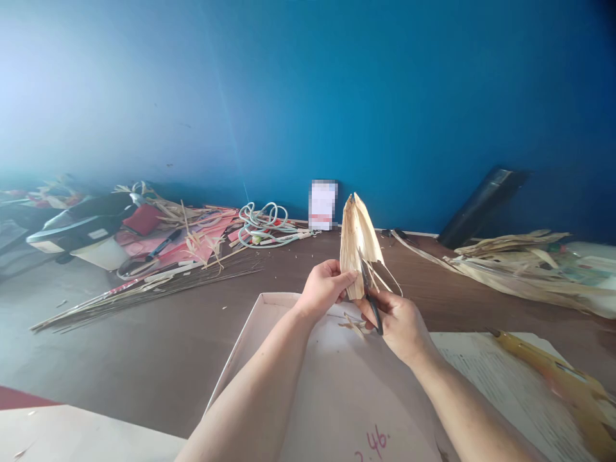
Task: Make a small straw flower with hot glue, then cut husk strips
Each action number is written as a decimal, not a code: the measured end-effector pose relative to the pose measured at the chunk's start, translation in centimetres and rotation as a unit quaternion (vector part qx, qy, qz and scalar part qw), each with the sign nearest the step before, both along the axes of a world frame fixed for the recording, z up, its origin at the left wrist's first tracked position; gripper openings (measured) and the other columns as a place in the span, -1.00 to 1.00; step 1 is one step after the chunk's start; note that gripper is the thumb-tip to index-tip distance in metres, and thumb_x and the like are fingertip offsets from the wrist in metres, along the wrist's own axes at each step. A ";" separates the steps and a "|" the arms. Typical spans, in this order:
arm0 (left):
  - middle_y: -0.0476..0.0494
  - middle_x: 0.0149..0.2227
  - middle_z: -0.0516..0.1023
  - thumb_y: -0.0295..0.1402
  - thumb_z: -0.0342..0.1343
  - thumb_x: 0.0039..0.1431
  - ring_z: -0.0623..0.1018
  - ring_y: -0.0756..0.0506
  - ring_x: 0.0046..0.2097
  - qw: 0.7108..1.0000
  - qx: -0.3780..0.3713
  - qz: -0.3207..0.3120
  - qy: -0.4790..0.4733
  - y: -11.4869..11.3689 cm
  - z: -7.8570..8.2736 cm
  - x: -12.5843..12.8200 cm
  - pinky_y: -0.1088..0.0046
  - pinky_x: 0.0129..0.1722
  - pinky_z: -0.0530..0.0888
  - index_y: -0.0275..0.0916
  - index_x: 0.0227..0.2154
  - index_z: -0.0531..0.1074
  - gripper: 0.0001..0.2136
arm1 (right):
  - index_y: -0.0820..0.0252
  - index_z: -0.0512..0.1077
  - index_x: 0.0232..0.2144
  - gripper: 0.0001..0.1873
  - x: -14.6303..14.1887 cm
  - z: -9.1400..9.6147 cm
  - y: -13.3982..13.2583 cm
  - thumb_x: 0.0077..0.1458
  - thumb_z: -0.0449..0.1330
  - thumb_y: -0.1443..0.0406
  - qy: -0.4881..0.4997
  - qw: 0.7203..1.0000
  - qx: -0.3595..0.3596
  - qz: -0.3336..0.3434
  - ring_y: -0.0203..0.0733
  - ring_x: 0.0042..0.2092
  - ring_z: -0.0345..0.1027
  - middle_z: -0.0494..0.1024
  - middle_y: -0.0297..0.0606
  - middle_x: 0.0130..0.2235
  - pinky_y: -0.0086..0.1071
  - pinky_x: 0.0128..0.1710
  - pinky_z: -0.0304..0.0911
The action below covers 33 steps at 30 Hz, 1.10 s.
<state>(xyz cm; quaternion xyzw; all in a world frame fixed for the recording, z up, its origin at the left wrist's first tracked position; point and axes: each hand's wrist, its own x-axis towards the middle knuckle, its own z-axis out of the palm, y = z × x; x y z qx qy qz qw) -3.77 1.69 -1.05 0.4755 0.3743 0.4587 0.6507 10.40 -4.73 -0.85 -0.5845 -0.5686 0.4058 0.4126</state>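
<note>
My left hand (pixel 325 285) is closed on the lower end of a dried corn husk (pixel 357 240), holding it upright above a pale cardboard sheet (pixel 332 385). My right hand (pixel 399 321) grips small dark scissors (pixel 369 292), and the blades touch the husk's right side. Thin strips hang loose from the husk. A few husk scraps (pixel 353 324) lie on the cardboard below the hands.
Brown table (pixel 168 346) against a blue wall. At the back left: thin sticks (pixel 144 292), pink paper, a dark appliance (pixel 81 224), a coiled white cord (pixel 262 224). More dried husks (pixel 520 266) at the right. A printed page (pixel 500 385) and a yellow glue gun (pixel 558 372) at the near right.
</note>
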 end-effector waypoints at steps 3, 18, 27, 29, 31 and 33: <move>0.05 -0.66 0.30 -0.21 0.26 -0.09 0.24 0.11 -0.65 1.000 0.001 0.001 -0.003 0.0 0.0 0.0 0.60 -0.69 0.12 -0.28 -0.48 0.35 -0.74 | 0.20 0.53 -0.34 -0.73 0.0 -0.1 0.0 -0.01 0.23 0.13 0.017 1.000 -0.004 0.001 -0.29 -0.52 0.17 0.30 -0.41 -0.59 -0.46 -0.52 0.19; 0.05 -0.65 0.29 -0.28 0.23 -0.06 0.25 0.11 -0.64 1.000 0.003 0.002 0.002 -0.1 0.6 -0.1 0.61 -0.69 0.13 -0.29 -0.50 0.34 -0.79 | 0.18 0.51 -0.39 -0.81 -0.1 0.0 0.0 -0.04 0.26 0.19 0.031 0.999 -0.019 -0.010 -0.32 -0.55 0.16 0.30 -0.45 -0.63 -0.48 -0.55 0.12; 0.04 -0.62 0.30 -0.26 0.20 -0.01 0.23 0.12 -0.63 1.000 0.012 0.005 0.016 -0.2 0.6 -0.4 0.62 -0.66 0.13 -0.30 -0.47 0.35 -0.79 | 0.17 0.52 -0.29 -0.77 0.4 -0.1 0.0 -0.02 0.26 0.19 0.017 1.000 -0.011 0.000 -0.32 -0.54 0.16 0.31 -0.46 -0.63 -0.48 -0.54 0.11; 0.04 -0.61 0.31 -0.25 0.20 -0.01 0.23 0.12 -0.62 1.000 0.011 0.008 0.020 -0.1 0.5 -0.5 0.62 -0.66 0.13 -0.30 -0.46 0.36 -0.78 | 0.17 0.52 -0.33 -0.80 0.4 0.1 0.0 -0.02 0.26 0.20 0.010 1.000 -0.015 -0.006 -0.33 -0.54 0.15 0.32 -0.46 -0.64 -0.48 -0.54 0.09; 0.03 -0.60 0.31 -0.23 0.20 -0.02 0.22 0.13 -0.62 1.000 0.012 0.011 0.023 0.0 0.5 -0.5 0.61 -0.66 0.12 -0.30 -0.46 0.36 -0.77 | 0.17 0.52 -0.36 -0.82 0.5 0.3 0.0 -0.02 0.26 0.21 0.001 1.000 -0.017 -0.006 -0.33 -0.54 0.15 0.33 -0.46 -0.64 -0.48 -0.53 0.09; 0.03 -0.60 0.31 -0.22 0.21 -0.03 0.21 0.13 -0.62 1.000 0.012 0.010 0.023 0.0 0.4 -0.5 0.61 -0.66 0.11 -0.30 -0.47 0.35 -0.76 | 0.17 0.53 -0.35 -0.83 0.6 0.5 0.0 -0.02 0.26 0.22 -0.005 1.000 -0.017 -0.005 -0.33 -0.55 0.15 0.33 -0.46 -0.65 -0.48 -0.53 0.09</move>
